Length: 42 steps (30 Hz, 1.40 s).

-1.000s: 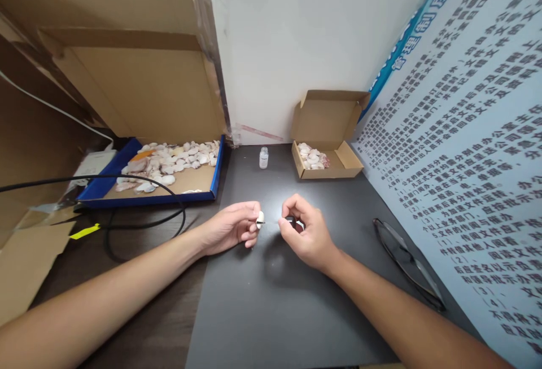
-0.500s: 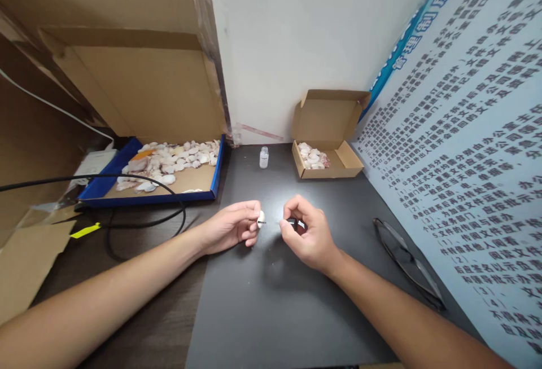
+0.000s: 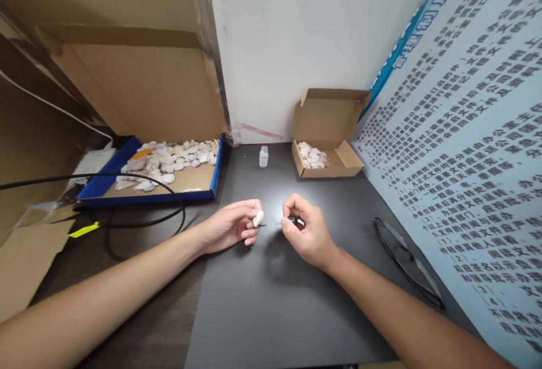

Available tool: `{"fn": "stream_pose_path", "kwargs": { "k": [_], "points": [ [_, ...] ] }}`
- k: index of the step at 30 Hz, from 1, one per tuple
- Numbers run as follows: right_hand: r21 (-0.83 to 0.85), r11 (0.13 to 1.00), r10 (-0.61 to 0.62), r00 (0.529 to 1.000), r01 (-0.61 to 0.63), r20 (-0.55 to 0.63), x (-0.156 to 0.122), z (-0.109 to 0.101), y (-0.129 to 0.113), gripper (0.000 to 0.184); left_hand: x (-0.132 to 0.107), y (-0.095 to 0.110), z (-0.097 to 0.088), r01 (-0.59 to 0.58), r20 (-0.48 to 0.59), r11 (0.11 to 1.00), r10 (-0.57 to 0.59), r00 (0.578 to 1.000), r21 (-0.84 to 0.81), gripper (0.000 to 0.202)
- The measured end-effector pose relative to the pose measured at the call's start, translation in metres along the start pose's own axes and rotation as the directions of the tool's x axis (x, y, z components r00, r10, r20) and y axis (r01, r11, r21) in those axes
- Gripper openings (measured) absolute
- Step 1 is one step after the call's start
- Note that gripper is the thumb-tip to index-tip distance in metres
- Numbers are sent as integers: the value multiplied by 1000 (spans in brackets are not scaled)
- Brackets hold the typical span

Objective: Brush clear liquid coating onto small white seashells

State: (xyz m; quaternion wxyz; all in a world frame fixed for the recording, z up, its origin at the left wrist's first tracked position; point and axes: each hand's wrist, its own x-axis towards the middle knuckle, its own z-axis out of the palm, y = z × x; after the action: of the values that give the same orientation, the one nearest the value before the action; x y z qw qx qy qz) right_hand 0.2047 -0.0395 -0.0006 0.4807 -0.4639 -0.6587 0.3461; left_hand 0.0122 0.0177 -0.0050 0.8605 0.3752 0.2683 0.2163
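Observation:
My left hand (image 3: pixel 231 225) is closed in a pinch on a small white shell (image 3: pixel 258 218), to the left of the middle of the view. A thin dark strand or pin (image 3: pixel 262 225) sticks out to the right just below the shell; whether it is joined to it I cannot tell. Across a small gap, my right hand (image 3: pixel 311 233) is curled round a small black object (image 3: pixel 300 222), mostly hidden by the fingers. A thin pale tip (image 3: pixel 279 223) points from it toward the shell.
At the back stands a small clear bottle (image 3: pixel 263 157) with a white label. A blue-sided box (image 3: pixel 148 198) of shells lies left, behind a looping black cable (image 3: pixel 180 200). A small cardboard box (image 3: pixel 332 172) holds more shells. Glasses (image 3: pixel 409 262) lie right, beside a printed poster (image 3: pixel 478 149).
The shell has turned in my left fingers, showing more of its white face. My right fingers have shifted slightly and cover more of the black object.

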Motion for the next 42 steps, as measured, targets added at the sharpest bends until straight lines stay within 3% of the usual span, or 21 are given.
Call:
{"fn": "stream_pose_path", "kwargs": {
  "k": [10,42],
  "points": [
    [11,998,66,996,-65,-60,5,0,5,11,1,0,-1,5,11,1000,-5,1000,-11,15],
    [30,994,103,995,-103,-8,4,3,8,13,2,-2,1,-8,4,999,8,1000,-35,11]
  ]
}}
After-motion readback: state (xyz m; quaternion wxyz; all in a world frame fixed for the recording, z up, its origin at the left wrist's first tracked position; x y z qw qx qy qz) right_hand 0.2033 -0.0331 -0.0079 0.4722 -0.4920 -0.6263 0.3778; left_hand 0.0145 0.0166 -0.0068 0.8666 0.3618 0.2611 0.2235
